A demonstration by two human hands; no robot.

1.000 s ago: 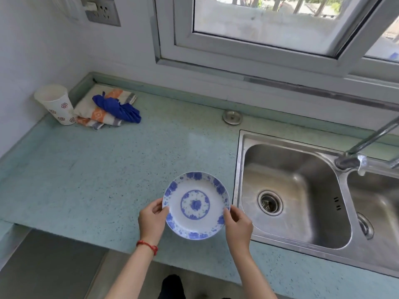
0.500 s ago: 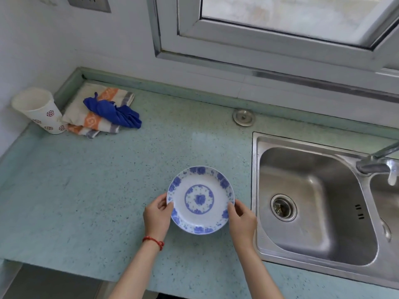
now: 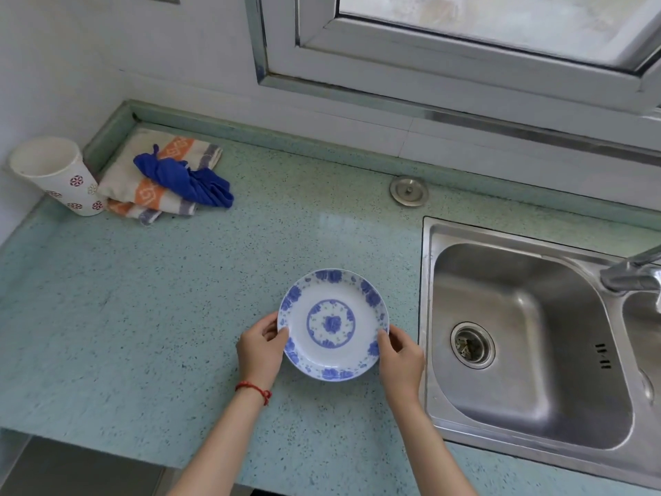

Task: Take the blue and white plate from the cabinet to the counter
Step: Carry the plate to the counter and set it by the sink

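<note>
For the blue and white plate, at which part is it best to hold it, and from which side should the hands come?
Hold the blue and white plate at its raised rim, on two opposite sides, as the left hand and right hand do now. It lies flat and face up over the counter, so probably only the thin edge gives the fingers a hold.

Patterned cup (image 3: 59, 175), striped towel (image 3: 157, 180) (blue cloth (image 3: 186, 180) on top), steel sink (image 3: 518, 338)

Head-worn view, downward over counter (image 3: 150, 316)
</note>
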